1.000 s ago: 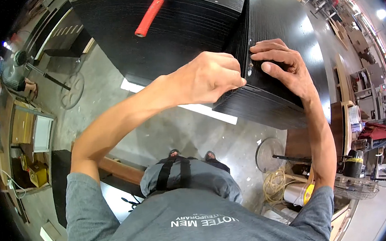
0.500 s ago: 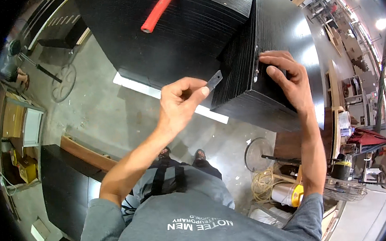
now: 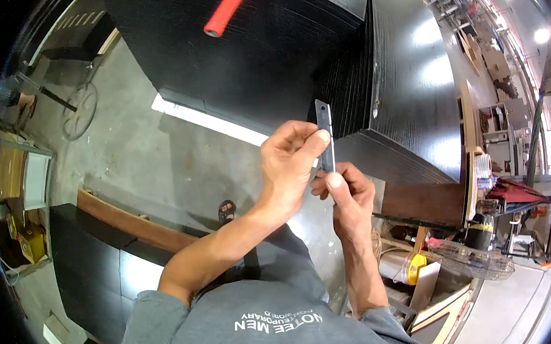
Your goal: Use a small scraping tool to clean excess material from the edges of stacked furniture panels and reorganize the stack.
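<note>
A thin flat grey metal strip (image 3: 325,136) is pinched upright by fingers of both the left hand (image 3: 291,164) and right hand (image 3: 349,198), apart from the black wooden cabinet (image 3: 404,84); fitting appears not yet done.

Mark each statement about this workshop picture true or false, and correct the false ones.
1. Both hands hold a thin metal strip. True.
2. The strip lies flat on the floor. False: it is held upright in the air, in front of the black panel stack.
3. A red tube rests on the black surface. True.
4. The left hand is empty. False: its fingers pinch the strip.
5. The right hand grips the strip's lower end. True.
</note>
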The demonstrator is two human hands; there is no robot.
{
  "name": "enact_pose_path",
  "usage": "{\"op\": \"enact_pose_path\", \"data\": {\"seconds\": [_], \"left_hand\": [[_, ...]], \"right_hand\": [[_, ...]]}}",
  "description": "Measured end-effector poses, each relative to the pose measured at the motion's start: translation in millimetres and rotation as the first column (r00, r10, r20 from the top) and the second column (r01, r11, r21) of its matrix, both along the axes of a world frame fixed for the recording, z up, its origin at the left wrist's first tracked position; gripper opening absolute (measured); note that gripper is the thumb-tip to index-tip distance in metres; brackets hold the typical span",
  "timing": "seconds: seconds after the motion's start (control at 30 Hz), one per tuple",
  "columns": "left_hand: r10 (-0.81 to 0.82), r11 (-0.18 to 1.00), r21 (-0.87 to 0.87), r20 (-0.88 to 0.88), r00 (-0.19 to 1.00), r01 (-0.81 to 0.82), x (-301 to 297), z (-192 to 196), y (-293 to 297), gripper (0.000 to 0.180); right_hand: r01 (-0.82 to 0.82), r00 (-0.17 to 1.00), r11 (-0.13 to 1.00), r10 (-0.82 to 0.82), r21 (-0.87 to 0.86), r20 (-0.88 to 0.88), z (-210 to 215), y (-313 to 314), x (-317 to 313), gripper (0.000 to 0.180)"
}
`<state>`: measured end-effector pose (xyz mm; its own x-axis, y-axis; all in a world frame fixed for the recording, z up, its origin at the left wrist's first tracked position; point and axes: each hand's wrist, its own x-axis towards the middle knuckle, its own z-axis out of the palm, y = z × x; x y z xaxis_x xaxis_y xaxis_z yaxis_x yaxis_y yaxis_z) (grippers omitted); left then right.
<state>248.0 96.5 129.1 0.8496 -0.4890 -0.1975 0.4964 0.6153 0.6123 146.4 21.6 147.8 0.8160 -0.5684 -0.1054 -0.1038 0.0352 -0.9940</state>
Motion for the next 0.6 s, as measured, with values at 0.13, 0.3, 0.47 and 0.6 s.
{"op": "enact_pose_path", "data": {"seconds": [0.13, 0.3, 0.47, 0.6], "left_hand": [[-0.044, 0.999, 0.024, 0.111, 0.993, 0.041, 5.1, 5.2, -5.7, 0.011], [-0.073, 0.983, 0.181, 0.357, 0.931, 0.008, 19.1, 19.1, -22.0, 0.013], [-0.054, 0.987, 0.157, 0.429, 0.902, -0.016, 19.7, 20.1, -39.0, 0.012], [-0.032, 0.991, 0.132, 0.382, 0.923, -0.02, 20.4, 9.6, -42.8, 0.012]], "right_hand": [[0.022, 0.996, 0.989, -0.035, 0.147, 0.086, -2.1, -4.9, 4.3, 0.022], [0.102, 0.988, 0.994, -0.106, 0.033, 0.111, 5.5, -11.0, 4.3, 0.025], [0.132, 0.968, 0.989, -0.143, 0.064, 0.207, 4.4, -18.4, 6.6, 0.029], [0.143, 0.97, 0.987, -0.155, 0.076, 0.186, -10.3, -23.6, 10.6, 0.03]]}}
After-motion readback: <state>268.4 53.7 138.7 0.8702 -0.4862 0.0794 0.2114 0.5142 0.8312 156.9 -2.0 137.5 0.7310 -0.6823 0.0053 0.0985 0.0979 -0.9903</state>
